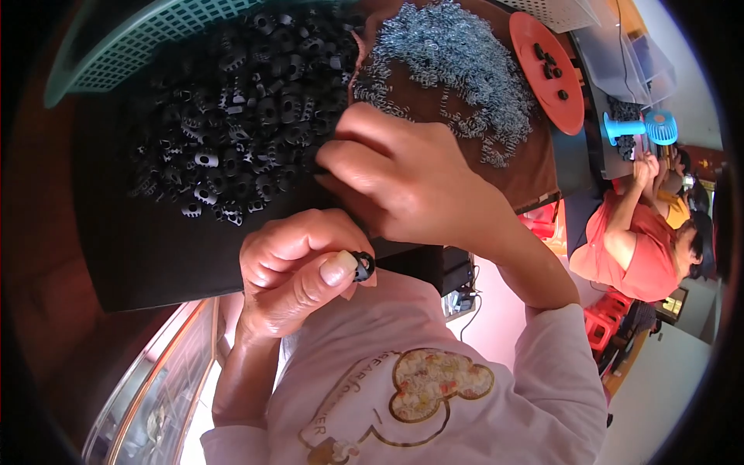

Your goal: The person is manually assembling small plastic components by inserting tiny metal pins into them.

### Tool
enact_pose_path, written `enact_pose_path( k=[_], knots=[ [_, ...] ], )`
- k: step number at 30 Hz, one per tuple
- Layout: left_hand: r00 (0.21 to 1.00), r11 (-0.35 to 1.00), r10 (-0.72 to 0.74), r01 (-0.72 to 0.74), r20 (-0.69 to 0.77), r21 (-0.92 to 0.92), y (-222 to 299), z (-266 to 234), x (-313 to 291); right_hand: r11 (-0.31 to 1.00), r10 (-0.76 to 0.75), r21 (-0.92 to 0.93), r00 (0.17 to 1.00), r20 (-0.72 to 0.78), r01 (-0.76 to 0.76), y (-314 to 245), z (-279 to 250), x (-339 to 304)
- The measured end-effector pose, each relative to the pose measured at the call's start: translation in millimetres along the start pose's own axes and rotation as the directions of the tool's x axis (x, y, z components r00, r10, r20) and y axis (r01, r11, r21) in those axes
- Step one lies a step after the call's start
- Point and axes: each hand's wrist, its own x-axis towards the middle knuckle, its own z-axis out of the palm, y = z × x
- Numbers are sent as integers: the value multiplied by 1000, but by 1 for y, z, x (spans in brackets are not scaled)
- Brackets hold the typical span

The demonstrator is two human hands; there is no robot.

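Note:
My left hand (294, 263) is closed near the table's front edge, pinching a small black plastic cord-lock piece (363, 266) between thumb and fingers. A round hole shows in its end. Just beyond it, my right hand (403, 170) reaches over the table with its fingers curled in. Its fingertips are partly hidden, so what they hold, if anything, cannot be made out. Left of that hand spreads a big heap of similar black plastic pieces (240, 124). Past its knuckles lies a pile of small silvery coil springs (453, 62) on a brown cloth (531, 178).
A green perforated basket (128, 54) leans at the far left. An orange-red plate (542, 93) with several small black parts lies right of the springs, near a white basket (546, 14). Farther right are a blue fan (660, 128) and a seated person in red (632, 248).

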Motion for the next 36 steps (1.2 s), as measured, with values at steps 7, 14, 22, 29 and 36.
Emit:
enact_pose_path(
  k=[7,14,22,29,36],
  knots=[
    [1000,1000,6,-7,-23,-19,-1,0,0,991,47,-130,997,55,-40,-1,-2,4],
    [1000,999,4,-5,-28,-47,-2,0,-1,985,39,-170,997,65,-28,7,-5,-3],
    [999,999,29,-30,-37,-24,-3,-1,-3,992,33,-124,997,72,-23,1,2,7],
    [999,1000,23,-23,-42,-7,-2,1,-3,993,38,-110,999,-1,-38,8,-5,2],
    [999,999,29,-28,-45,15,-2,2,-1,989,20,-150,997,74,-8,4,-2,5]
  ],
)
